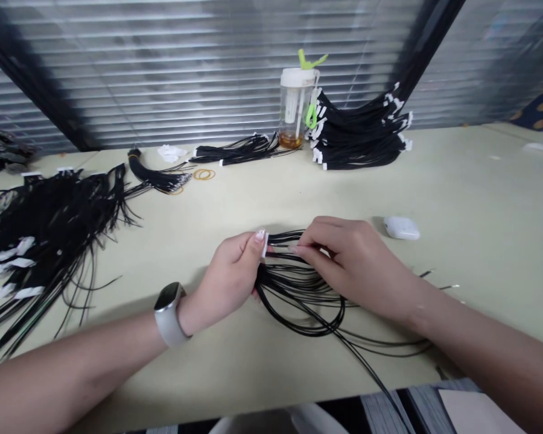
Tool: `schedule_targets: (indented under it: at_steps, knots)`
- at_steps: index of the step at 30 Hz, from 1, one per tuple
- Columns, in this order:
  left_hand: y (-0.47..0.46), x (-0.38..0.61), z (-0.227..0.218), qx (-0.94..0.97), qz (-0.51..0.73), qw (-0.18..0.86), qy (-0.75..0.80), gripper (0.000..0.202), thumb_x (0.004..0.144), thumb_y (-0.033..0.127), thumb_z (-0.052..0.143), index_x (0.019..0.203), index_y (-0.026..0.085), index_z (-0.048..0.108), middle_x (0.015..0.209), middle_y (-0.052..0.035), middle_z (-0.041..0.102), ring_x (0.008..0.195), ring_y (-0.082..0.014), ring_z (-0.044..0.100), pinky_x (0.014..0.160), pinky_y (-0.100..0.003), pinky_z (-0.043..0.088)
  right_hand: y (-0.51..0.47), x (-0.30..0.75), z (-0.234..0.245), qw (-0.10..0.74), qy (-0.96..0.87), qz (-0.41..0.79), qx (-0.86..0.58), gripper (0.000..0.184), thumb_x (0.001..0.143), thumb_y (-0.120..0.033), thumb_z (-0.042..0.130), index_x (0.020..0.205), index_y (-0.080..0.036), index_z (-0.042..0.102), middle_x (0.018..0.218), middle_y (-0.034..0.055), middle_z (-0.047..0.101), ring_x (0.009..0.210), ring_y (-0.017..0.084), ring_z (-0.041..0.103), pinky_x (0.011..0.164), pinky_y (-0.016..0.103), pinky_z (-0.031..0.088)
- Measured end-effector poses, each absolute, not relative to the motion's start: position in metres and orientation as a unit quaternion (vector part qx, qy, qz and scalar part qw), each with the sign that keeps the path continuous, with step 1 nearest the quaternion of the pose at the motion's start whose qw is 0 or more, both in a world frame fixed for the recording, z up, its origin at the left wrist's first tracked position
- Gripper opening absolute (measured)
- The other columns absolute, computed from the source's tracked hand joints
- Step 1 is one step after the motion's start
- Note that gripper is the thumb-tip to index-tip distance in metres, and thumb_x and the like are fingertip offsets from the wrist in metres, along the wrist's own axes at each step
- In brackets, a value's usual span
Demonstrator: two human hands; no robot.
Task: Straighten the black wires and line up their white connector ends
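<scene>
My left hand (235, 265), with a watch (169, 304) on its wrist, is closed on a small white connector (265, 246), thumb on top. Black wires (298, 280) run rightward from that hand, some bent into a loop below it. Thumb and forefinger of my right hand (350, 256) pinch one thin black wire (280, 245) close to the connector's right side. Whether the wire's tip sits inside the connector, I cannot tell. The other fingers of my right hand are curled above the wires, whose loose ends stick out to the right beneath the wrist.
A tangled heap of black wires (58, 217) covers the table's left side. Along the back are a banded wire bundle (156, 175), rubber bands (204, 175), a drink bottle (294, 108) and stacked cables (357, 132). A white earbud case (402, 228) lies right of my right hand.
</scene>
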State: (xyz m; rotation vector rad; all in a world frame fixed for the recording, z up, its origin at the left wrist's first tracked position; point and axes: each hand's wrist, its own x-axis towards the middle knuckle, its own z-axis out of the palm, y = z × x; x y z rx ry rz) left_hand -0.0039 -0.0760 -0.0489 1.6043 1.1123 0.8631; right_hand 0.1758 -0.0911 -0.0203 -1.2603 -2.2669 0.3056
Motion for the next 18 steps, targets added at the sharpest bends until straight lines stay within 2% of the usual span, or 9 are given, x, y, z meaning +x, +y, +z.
schedule_targets:
  at_steps: [18]
  knots:
    - [-0.0766,-0.0044,-0.05,0.668,0.346,0.459,0.473,0.04,0.086,0.047,0.035,0.063,0.016,0.045,0.043,0.0053,0.039,0.037,-0.0074,0.039,0.036,-0.019,0.031,-0.0924,0.1724,-0.0228,0.264,-0.841,0.147,-0.449,0.02,0.085,-0.019,0.046,0.073,-0.015,0.062,0.067,0.0015,0.057,0.061,0.01,0.049,0.06,0.023,0.036]
